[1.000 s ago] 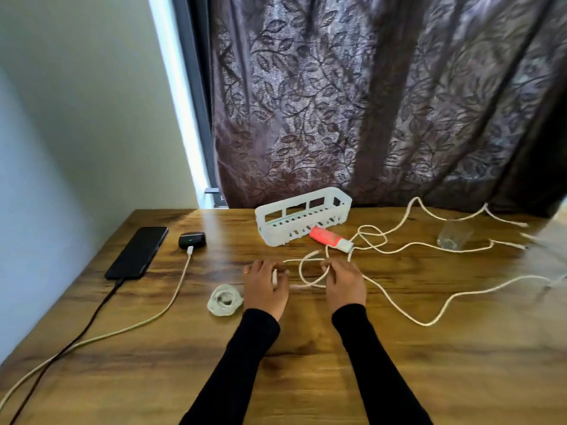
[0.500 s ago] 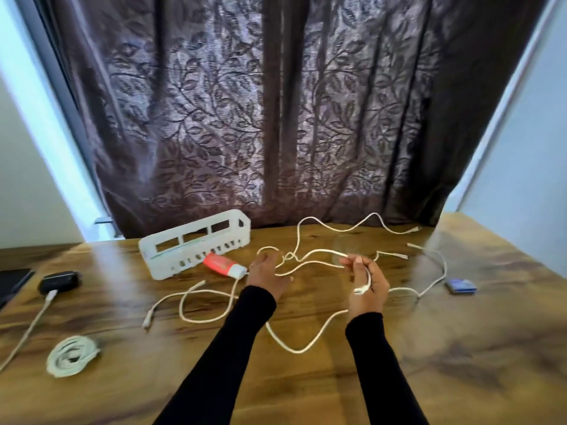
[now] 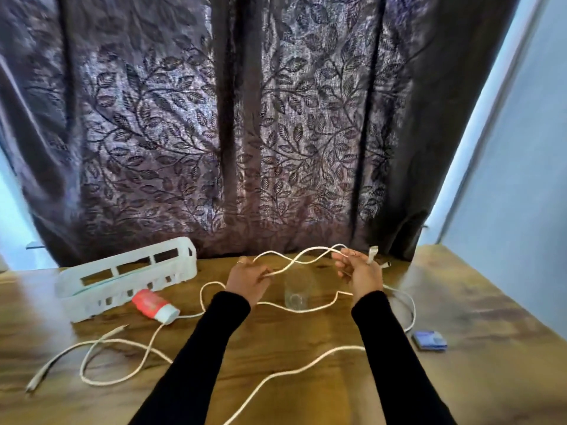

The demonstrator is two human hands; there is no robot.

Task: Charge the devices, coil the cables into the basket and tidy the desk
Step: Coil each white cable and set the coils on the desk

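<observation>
Holding a white cable (image 3: 294, 261) up above the bench (image 3: 460, 378), both hands work at the far middle of the surface: the left hand (image 3: 247, 279) has its fingers curled round one stretch of the cable, and the right hand (image 3: 360, 273) pinches two strands between thumb and fingers, with a connector end (image 3: 372, 253) sticking up past its knuckles. Between the hands the strands cross in a loose wave, and the rest of the cable droops to the wood, running in front of a clear glass (image 3: 296, 291) and off toward the near edge. Behind everything hangs a dark leaf-patterned curtain (image 3: 230, 133), with a pale blue wall (image 3: 521, 179) at the right. The brown wooden bench carries a white slotted basket (image 3: 129, 279) at the far left, lying open-side up with no cable visible inside it; a red tube with a white cap (image 3: 155, 306) lies just in front of it. A second white cable (image 3: 101, 360) sprawls in loops at the near left, its plug ends loose on the wood. A small blue object (image 3: 429, 340) sits near the right side, beside a bend of the cable. Compared with half a second ago, the view has swung to the right, so the coiled cable and the black case at the left have gone out of sight, and both hands have risen and spread further apart, lifting the strands clear of the wood.
</observation>
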